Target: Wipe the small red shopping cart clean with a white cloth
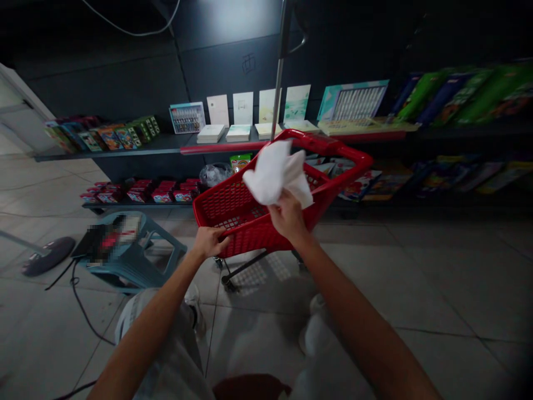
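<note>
A small red shopping cart [233, 208] on wheels stands on the tiled floor in front of me. My left hand [209, 240] grips the near rim of its basket, fingers curled over the edge. Above the basket's near right side, my right hand [287, 216] is closed on a crumpled white cloth [275, 172], which sticks up from the fist. The basket's mesh interior looks empty where visible. My knees in light trousers show at the bottom.
Dark shelves [166, 145] behind the cart carry boxes, cards and booklets; a lower shelf holds red boxes [141, 191]. A teal plastic stool [137, 250] with items on top stands left. A fan base [48, 255] and cables lie on the floor. A metal pole [278, 72] rises behind the cart.
</note>
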Demonstrator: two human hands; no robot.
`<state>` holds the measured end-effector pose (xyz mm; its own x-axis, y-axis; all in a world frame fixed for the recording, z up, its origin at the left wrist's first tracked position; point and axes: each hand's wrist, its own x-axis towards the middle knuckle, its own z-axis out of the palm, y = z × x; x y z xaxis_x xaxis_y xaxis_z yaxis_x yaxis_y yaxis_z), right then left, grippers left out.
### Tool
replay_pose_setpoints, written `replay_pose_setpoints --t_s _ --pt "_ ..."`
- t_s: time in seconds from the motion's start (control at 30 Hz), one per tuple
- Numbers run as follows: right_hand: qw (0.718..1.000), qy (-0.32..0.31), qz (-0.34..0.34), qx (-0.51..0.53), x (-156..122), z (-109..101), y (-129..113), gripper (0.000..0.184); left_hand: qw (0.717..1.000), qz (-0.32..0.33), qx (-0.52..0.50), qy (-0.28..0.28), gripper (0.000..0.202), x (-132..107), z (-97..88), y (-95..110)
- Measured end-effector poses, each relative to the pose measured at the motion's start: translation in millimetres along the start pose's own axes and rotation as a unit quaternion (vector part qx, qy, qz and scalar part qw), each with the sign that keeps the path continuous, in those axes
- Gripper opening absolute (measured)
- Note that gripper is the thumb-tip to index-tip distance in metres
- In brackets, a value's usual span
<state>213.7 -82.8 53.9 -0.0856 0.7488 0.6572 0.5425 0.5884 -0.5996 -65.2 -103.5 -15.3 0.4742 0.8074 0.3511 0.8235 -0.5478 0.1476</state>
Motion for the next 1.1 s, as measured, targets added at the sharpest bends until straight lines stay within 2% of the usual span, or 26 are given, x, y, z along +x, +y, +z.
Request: replay_pose_setpoints --t_s 0.07,0.1,0.13,0.2,0.33,0.53,0.6,0.7,0.83,0.9,1.0,1.1 --pt "0.973 -0.191 -0.041 -0.125 -9.9 14.0 -14.6 0.025 1.0 0.002 -0.005 0.006 0.039 -1.7 1.6 -2.6" --pt "0.951 -0.251 -0.047 -0.176 -14.2 21.2 -21.7 0.025 1.0 0.002 -0.008 0.009 0.038 -2.4 2.2 -3.7" --pt "0.933 -0.286 -0.048 -0.216 -17.7 27.7 -28.0 0.027 1.0 0.0 -0.01 0.012 0.036 -3.0 2.6 -4.7" --pt "0.914 -0.306 -0.049 -0.263 -21.6 36.7 -36.8 0.031 1.0 -0.006 -0.008 0.016 0.036 -3.8 2.7 -5.8" --pt "0.909 -0.304 -0.055 -0.28 -21.1 42.2 -39.5 0.034 1.0 -0.024 0.008 0.014 0.042 -3.7 1.2 -4.8" --pt "0.916 -0.272 -0.044 -0.29 -21.1 38.2 -25.6 0.032 1.0 -0.024 0.005 0.004 0.049 -3.9 1.9 -8.3" --pt "0.916 -0.259 -0.028 -0.305 -18.9 27.6 -15.4 0.031 1.0 -0.014 0.012 0.002 0.052 -4.9 3.5 -11.7" --pt "0.913 -0.223 -0.007 -0.341 -11.5 -0.4 6.5 0.031 1.0 0.0 0.025 0.005 0.054 -5.9 4.5 -16.1" --pt "0.916 -0.138 0.016 -0.376 -1.9 -43.4 36.9 0.03 1.0 0.01 0.026 0.001 0.053 -4.7 2.4 -19.8" --pt "0.919 -0.092 0.029 -0.381 -0.3 -57.4 46.5 0.03 0.999 0.011 0.031 -0.001 0.052 -3.6 1.6 -21.0" --pt "0.921 -0.055 0.039 -0.384 -1.6 -63.2 51.2 0.029 0.999 0.003 0.047 0.005 0.05 -2.6 1.5 -20.7" --pt "0.92 -0.043 0.037 -0.388 -3.4 -56.7 48.3 0.027 0.998 -0.006 0.058 0.024 0.045 -3.7 1.3 -16.2"
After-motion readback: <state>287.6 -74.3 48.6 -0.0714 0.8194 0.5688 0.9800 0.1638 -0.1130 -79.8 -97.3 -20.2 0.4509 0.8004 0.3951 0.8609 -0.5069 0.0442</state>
